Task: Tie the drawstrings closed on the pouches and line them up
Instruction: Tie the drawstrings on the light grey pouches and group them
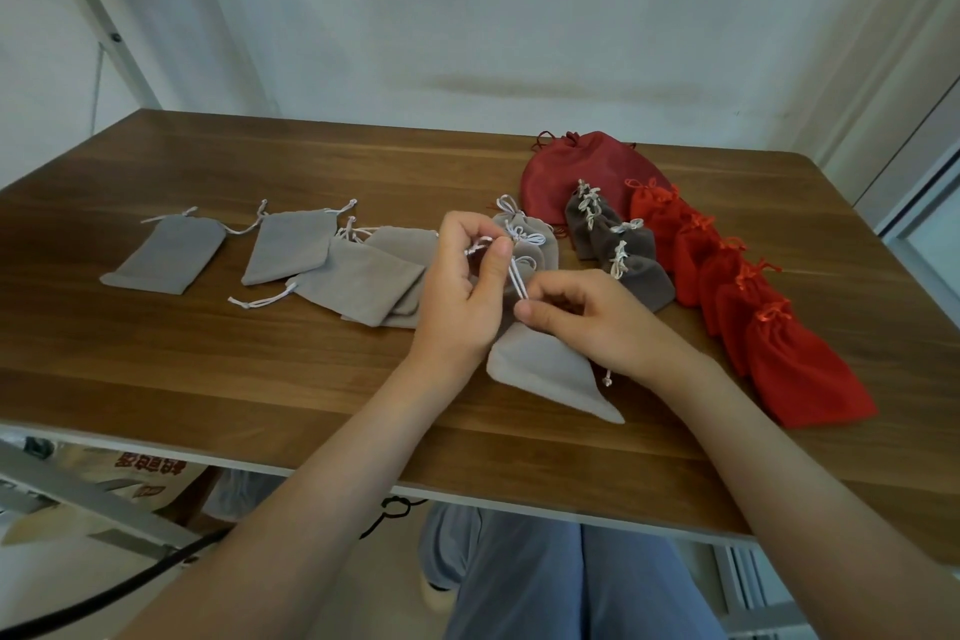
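The wooden table [260, 369] carries everything, and the light grey pouch [545, 364] I am working on lies near its front edge, bottom corner toward me. Far behind that pouch and a little to its right sits the big dark red pouch [566, 172], its mouth gathered. Right of my pouch a row of bright red pouches [800, 369] runs from back to front, overlapping, each with a red bow. Left of my pouch lie the flat grey pouches [358, 281], their cords loose; two overlap just beside it and two more lie farther out. Between my pouch and the red row is a shorter row of brown-grey pouches [634, 265] with pale ties. Just behind my pouch sit a few tied light grey pouches [535, 237]. Above its neck my left hand [462, 286] pinches a loop of the white cord [519, 283] between thumb and forefinger, and my right hand [587, 317] pinches the same cord lower down, fingers curled.
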The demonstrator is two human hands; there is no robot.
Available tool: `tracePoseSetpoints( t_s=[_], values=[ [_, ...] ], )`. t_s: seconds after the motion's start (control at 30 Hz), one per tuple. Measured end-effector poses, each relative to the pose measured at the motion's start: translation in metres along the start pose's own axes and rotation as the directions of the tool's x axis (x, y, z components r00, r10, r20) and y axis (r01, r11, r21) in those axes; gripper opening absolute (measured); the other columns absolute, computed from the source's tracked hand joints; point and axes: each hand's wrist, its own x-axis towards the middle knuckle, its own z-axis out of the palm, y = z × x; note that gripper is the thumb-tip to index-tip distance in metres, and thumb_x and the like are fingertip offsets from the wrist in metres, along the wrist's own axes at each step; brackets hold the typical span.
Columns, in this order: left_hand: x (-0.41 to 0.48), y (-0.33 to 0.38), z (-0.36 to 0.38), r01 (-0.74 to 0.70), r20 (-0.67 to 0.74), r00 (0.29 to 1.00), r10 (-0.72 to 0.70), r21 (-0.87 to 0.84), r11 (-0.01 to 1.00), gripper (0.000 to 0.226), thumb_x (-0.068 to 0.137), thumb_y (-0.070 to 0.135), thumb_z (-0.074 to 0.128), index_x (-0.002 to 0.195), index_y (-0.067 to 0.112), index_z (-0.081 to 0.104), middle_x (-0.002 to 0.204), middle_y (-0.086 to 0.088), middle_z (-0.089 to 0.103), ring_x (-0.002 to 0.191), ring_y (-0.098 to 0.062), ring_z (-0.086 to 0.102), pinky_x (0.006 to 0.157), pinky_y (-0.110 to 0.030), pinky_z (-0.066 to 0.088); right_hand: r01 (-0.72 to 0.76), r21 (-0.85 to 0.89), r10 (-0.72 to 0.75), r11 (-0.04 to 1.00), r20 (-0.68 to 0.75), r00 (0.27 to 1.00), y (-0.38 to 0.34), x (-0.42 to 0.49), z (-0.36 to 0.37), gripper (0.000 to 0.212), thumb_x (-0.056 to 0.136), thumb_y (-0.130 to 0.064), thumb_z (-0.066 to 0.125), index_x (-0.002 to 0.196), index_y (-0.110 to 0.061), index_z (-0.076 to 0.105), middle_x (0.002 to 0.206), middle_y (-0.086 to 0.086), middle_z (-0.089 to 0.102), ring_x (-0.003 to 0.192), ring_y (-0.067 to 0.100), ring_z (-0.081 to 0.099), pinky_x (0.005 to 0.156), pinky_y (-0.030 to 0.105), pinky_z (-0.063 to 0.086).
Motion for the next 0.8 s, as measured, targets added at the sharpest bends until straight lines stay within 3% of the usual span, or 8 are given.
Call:
tracePoseSetpoints(
  t_s=[0.23, 0.3, 0.37, 0.47, 0.53, 0.63, 0.73, 0.8],
  values=[
    [-0.0017, 0.0048, -0.0004, 0.036, 0.007, 0.999, -0.036, -0.002, 0.999, 0.01, 0.092, 0.018, 0.055, 0.09, 0.026, 0.052, 0.079, 0.013, 0.058, 0.074, -0.006, 0.058, 0.067, -0.024, 0.049, 0.054, 0.009, -0.052, 0.999, -0.137, 0.989, 0.0016, 0.0004, 0.0026, 0.016, 0.089, -0.022, 0.055, 0.082, -0.008, 0.058, 0.068, 0.003, 0.058, 0.062, 0.017, 0.056, 0.062, 0.03, 0.045],
    [-0.002, 0.0062, 0.0003, 0.044, 0.0, 0.999, -0.044, -0.014, 0.999, 0.011, 0.091, 0.016, 0.057, 0.089, 0.026, 0.052, 0.079, 0.011, 0.059, 0.073, -0.005, 0.058, 0.067, -0.022, 0.048, 0.084, -0.056, -0.094, 0.995, -0.202, 0.975, 0.0032, 0.0016, 0.003, 0.004, 0.089, -0.013, 0.058, 0.087, -0.01, 0.061, 0.073, -0.004, 0.059, 0.067, 0.008, 0.058, 0.066, 0.025, 0.046],
    [-0.0011, 0.0062, 0.0013, 0.058, -0.02, 0.998, -0.058, -0.02, 0.998, 0.012, 0.09, 0.017, 0.057, 0.088, 0.028, 0.052, 0.078, 0.01, 0.059, 0.071, -0.007, 0.058, 0.065, -0.027, 0.048, 0.099, -0.057, -0.111, 0.993, -0.253, 0.961, 0.0021, 0.0019, 0.0041, 0.016, 0.087, -0.001, 0.059, 0.095, -0.015, 0.062, 0.078, -0.007, 0.058, 0.071, 0.001, 0.057, 0.068, 0.014, 0.042],
    [-0.0006, 0.0058, 0.0021, 0.075, -0.007, 0.997, -0.075, 0.007, 0.997, 0.013, 0.09, 0.017, 0.058, 0.09, 0.029, 0.052, 0.079, 0.012, 0.06, 0.071, -0.011, 0.06, 0.064, -0.038, 0.05, 0.103, -0.005, -0.1, 0.995, -0.286, 0.953, -0.0016, 0.0004, 0.0042, 0.038, 0.086, 0.0, 0.062, 0.102, -0.034, 0.055, 0.078, -0.004, 0.058, 0.068, 0.007, 0.055, 0.067, 0.014, 0.043],
    [-0.001, 0.0074, 0.0013, 0.069, -0.006, 0.998, -0.069, 0.008, 0.998, 0.014, 0.091, 0.014, 0.058, 0.09, 0.027, 0.052, 0.08, 0.011, 0.061, 0.073, -0.009, 0.061, 0.065, -0.034, 0.051, 0.092, 0.027, -0.081, 0.995, -0.282, 0.956, -0.0027, -0.0001, 0.005, 0.039, 0.085, -0.005, 0.065, 0.101, -0.038, 0.053, 0.076, 0.0, 0.06, 0.067, 0.014, 0.056, 0.066, 0.017, 0.043],
    [-0.0012, 0.0079, 0.0001, 0.064, -0.022, 0.998, -0.064, 0.001, 0.998, 0.012, 0.09, 0.014, 0.059, 0.088, 0.023, 0.053, 0.082, -0.001, 0.062, 0.075, -0.015, 0.062, 0.067, -0.031, 0.051, 0.056, 0.042, -0.044, 0.998, -0.257, 0.965, -0.0021, 0.0007, 0.0064, 0.023, 0.086, -0.012, 0.065, 0.104, -0.026, 0.057, 0.078, 0.005, 0.066, 0.072, 0.022, 0.061, 0.071, 0.026, 0.047],
    [-0.002, 0.0064, -0.0002, 0.042, -0.03, 0.999, -0.042, 0.01, 0.999, 0.011, 0.089, 0.017, 0.061, 0.087, 0.025, 0.054, 0.084, -0.008, 0.063, 0.079, -0.02, 0.063, 0.069, -0.032, 0.052, 0.077, 0.086, -0.053, 0.993, -0.247, 0.968, -0.0036, 0.0017, 0.0045, 0.016, 0.09, -0.018, 0.055, 0.104, -0.016, 0.062, 0.086, -0.003, 0.069, 0.083, 0.009, 0.066, 0.08, 0.026, 0.051],
    [-0.0022, 0.0072, -0.0011, 0.013, -0.046, 0.999, -0.011, 0.043, 0.999, 0.012, 0.087, 0.02, 0.063, 0.086, 0.027, 0.054, 0.083, -0.004, 0.063, 0.079, -0.015, 0.062, 0.07, -0.027, 0.051, 0.068, 0.166, -0.029, 0.984, -0.226, 0.974, -0.006, 0.0022, 0.0019, 0.016, 0.094, -0.013, 0.051, 0.102, -0.014, 0.065, 0.078, -0.009, 0.065, 0.069, 0.001, 0.059, 0.067, 0.017, 0.048]
  ],
)
